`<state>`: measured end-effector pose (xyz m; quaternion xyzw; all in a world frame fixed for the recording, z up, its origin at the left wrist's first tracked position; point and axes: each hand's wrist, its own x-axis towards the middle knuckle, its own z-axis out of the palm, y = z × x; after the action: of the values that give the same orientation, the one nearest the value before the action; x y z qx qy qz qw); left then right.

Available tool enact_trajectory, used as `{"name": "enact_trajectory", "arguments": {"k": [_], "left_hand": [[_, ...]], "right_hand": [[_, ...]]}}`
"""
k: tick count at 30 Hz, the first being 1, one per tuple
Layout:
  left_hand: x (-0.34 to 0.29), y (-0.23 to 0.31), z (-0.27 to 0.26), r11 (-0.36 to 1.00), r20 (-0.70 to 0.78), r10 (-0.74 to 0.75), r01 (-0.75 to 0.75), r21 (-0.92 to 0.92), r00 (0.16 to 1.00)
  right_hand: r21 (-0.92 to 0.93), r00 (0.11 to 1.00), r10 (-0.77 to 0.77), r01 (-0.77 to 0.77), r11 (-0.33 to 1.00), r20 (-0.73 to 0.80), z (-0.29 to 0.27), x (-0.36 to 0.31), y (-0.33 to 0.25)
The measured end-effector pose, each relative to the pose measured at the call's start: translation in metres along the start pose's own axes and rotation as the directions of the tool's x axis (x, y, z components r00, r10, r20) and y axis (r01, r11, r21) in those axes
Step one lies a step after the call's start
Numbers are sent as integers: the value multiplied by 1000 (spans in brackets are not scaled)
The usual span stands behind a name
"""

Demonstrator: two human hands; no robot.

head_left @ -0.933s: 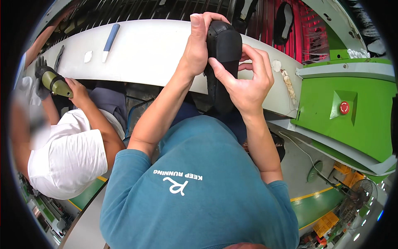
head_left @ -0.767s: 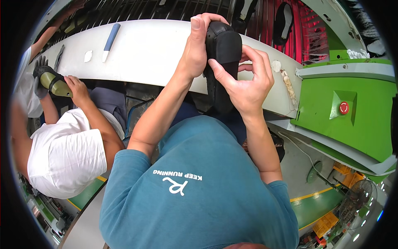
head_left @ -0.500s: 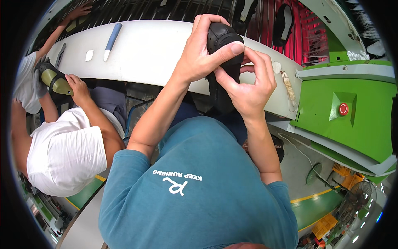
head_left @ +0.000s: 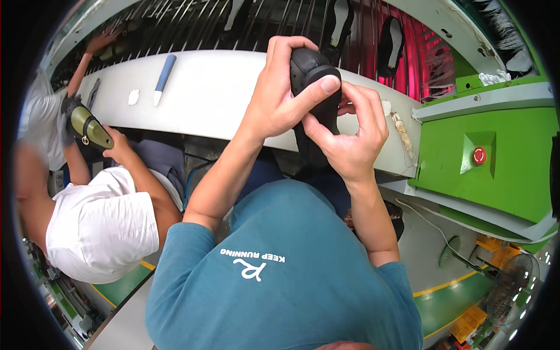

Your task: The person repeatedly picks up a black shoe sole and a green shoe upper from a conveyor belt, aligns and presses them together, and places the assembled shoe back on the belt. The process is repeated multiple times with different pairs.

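Observation:
A black shoe [head_left: 305, 63] with a rounded, perforated toe stands roughly upright between my hands, over the near edge of the white work table. My left hand [head_left: 274, 96] wraps round its toe end from the left, with the thumb laid across the front. On the right side, my right hand [head_left: 357, 137] grips the shoe's edge with curled fingers and thumb. The thumb tips lie a short way apart. The lower part of the shoe drops into dark shadow above my lap, so its outline there is hard to make out.
On the white table [head_left: 204, 87] lie a blue-handled tool [head_left: 166, 76], a white lump [head_left: 133, 97] and a cream-coloured stick [head_left: 402, 131]. Behind runs a roller conveyor carrying black shoe parts [head_left: 391, 46]. A green machine [head_left: 516, 157] with a red button stands right. Left, a co-worker holds an olive shoe [head_left: 90, 127].
My view has tilted slightly, so the table sits lower in it. Both hands keep their hold on the black shoe, which looks slightly turned. The co-worker's olive shoe has been turned.

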<state>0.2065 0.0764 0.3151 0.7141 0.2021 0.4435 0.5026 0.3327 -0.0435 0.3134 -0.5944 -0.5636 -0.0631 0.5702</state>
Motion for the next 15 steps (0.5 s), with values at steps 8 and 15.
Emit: {"name": "enact_trajectory", "arguments": {"k": [8, 15], "left_hand": [[8, 18, -3, 997, -53, 75, -76, -19, 996], [1, 2, -14, 950, -109, 289, -271, 154, 951]], "right_hand": [[35, 999, -30, 31, 999, -15, 0, 15, -11], [221, 990, 28, -58, 974, 138, -7, 21, -14]]}}
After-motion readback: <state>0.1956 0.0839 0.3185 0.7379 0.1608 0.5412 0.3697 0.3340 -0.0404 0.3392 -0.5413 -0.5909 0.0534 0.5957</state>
